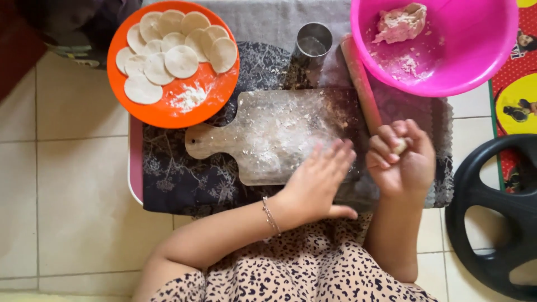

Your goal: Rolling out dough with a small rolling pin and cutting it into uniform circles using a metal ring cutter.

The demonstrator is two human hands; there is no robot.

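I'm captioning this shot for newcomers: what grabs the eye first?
The pink bowl at top right, holding a dough lump, and the orange plate of dough rounds at top left. Between them lies a floury board, where the left hand rests flat while the right hand closes on a dough piece.

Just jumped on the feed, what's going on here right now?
A person sits over a floured wooden board laid on a dark patterned cloth. The left hand lies flat, palm down, on the board's near right corner. The right hand is curled around a small piece of dough beside the rolling pin. An orange plate holds cut dough rounds, a metal cup stands behind the board, and a pink bowl holds more dough.
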